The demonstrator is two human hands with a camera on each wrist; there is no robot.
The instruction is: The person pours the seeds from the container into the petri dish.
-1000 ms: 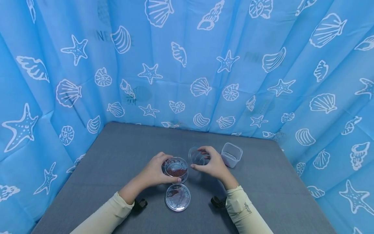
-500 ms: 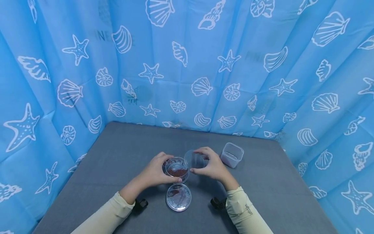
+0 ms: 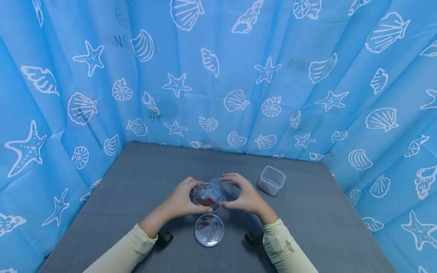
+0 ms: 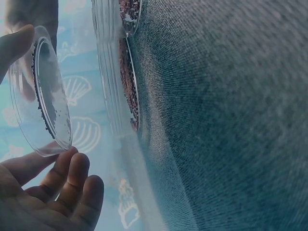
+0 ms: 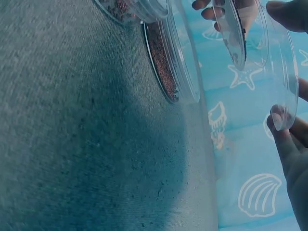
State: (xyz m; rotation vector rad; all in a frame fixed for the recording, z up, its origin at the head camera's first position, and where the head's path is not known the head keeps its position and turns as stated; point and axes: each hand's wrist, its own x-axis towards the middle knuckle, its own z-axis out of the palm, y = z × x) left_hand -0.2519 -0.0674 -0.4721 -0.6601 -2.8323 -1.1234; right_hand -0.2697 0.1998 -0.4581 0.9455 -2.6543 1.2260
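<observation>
My left hand (image 3: 182, 199) grips a clear petri dish (image 3: 206, 200) by its rim, above the table. Dark reddish granules lie in it; in the left wrist view they gather along one edge of the dish (image 4: 45, 91). My right hand (image 3: 244, 195) holds a clear round lid (image 5: 284, 82), tilted, with fingers on its far side and thumb on the near side. The lid's edge overlaps the dish in the head view; whether they touch, I cannot tell. A second petri dish (image 3: 209, 230) stands nearer me, and another granule-filled dish (image 5: 163, 67) stands partly hidden under the held one.
A clear square plastic tub (image 3: 271, 181) stands to the right behind my right hand, with pale purplish material low inside. The grey cloth-covered table (image 3: 164, 163) ends at a blue shell-print curtain (image 3: 218, 76) at the back and sides.
My right hand has moved left with the lid, from beside the held dish to its right edge, overlapping it. My left hand and the dish have stayed nearly still.
</observation>
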